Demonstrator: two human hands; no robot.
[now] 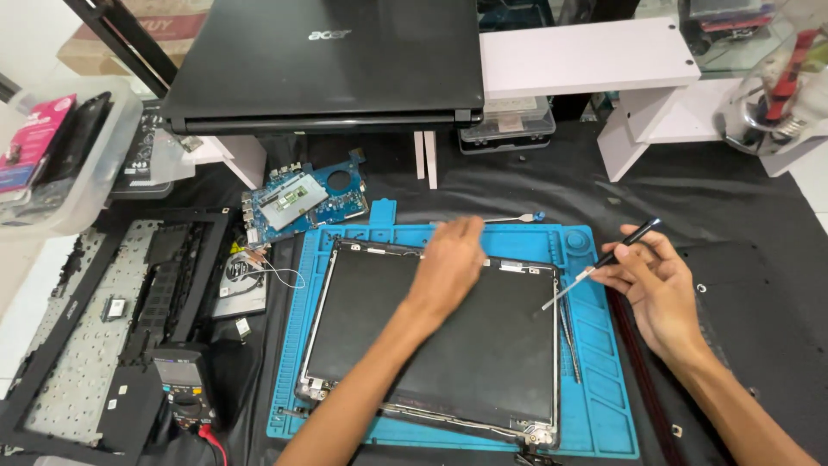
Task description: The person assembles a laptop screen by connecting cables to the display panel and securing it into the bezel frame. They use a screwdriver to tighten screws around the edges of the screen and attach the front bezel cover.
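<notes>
Head view: laptop screen panel [431, 345] lying flat on the blue mat [604, 388].
Left hand [448, 263] presses loosely on the panel's top edge; right hand [655, 285], right of the panel, grips a black tool [604, 259]. Circuit board [302, 203] beyond its top-left corner, keyboard frame [95, 336] far left.

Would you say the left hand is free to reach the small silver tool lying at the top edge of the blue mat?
Probably yes. The left hand rests empty on the screen panel, beside the silver tool, and nothing lies between them. The right hand holds a black screwdriver off to the side.
</notes>
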